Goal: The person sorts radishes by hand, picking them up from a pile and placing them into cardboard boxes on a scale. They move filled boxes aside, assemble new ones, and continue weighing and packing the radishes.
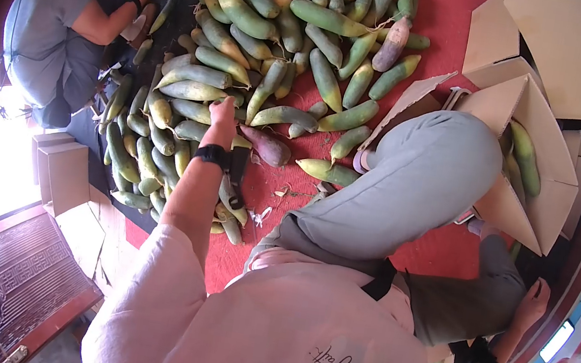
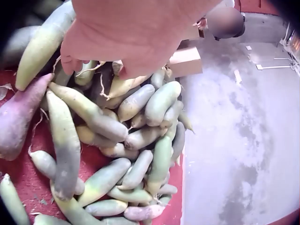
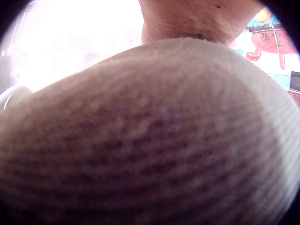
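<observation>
My left hand [image 1: 223, 122] reaches down into a large heap of green radishes [image 1: 247, 17]. In the left wrist view its bent fingers [image 2: 70, 61] and thumb come down over radish ends and thin root tails. I cannot tell if they grip one. A purple radish [image 1: 266, 146] lies on the red cloth [image 1: 249, 183] just beside this hand, its narrow end toward it. My right hand [image 1: 534, 302] rests at my knee [image 1: 508, 282], fingers loosely bent and holding nothing. Grey trouser fabric [image 3: 150, 131] fills most of the right wrist view.
An open cardboard box [image 1: 549, 134] with green radishes inside stands beyond my raised knee [image 1: 452, 153]. More cardboard [image 1: 565, 53] lies behind it. Another person [image 1: 58, 26] crouches at the upper left by the heap. A carved wooden panel [image 1: 13, 275] is at the lower left.
</observation>
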Available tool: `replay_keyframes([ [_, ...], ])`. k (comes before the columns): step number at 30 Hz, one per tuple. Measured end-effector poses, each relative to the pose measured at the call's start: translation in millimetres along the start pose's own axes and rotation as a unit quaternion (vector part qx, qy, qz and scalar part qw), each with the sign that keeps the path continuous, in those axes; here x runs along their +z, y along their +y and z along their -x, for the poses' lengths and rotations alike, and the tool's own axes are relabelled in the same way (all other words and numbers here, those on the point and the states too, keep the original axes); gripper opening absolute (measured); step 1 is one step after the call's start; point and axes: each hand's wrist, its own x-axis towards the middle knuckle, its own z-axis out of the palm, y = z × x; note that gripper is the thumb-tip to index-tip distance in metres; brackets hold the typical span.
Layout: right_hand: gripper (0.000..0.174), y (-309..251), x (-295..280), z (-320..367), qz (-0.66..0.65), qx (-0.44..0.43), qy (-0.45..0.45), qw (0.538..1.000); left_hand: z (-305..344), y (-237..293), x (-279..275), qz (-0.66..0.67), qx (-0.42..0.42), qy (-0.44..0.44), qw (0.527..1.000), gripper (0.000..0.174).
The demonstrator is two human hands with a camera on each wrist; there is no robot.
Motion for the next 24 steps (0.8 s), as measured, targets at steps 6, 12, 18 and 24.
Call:
replay_keyframes([
  [6, 0.016, -1, 0, 5, 0.014, 0.019, 0.0, 1.0, -38, -15, -19, -0.536, 0.195, -0.068, 0.818, 0.038],
  [12, 0.015, 5, 3, 4, 0.015, 0.026, -0.014, 0.999, 17, 3, -44, -0.713, 0.331, -0.065, 0.614, 0.029],
  [18, 0.015, 4, 3, 6, 0.023, 0.023, -0.016, 0.999, 3, -1, -45, -0.738, 0.422, -0.066, 0.523, 0.033],
  [24, 0.016, 4, 3, 3, 0.031, 0.03, -0.018, 0.999, 11, 12, -33, -0.837, 0.349, -0.108, 0.408, 0.028],
])
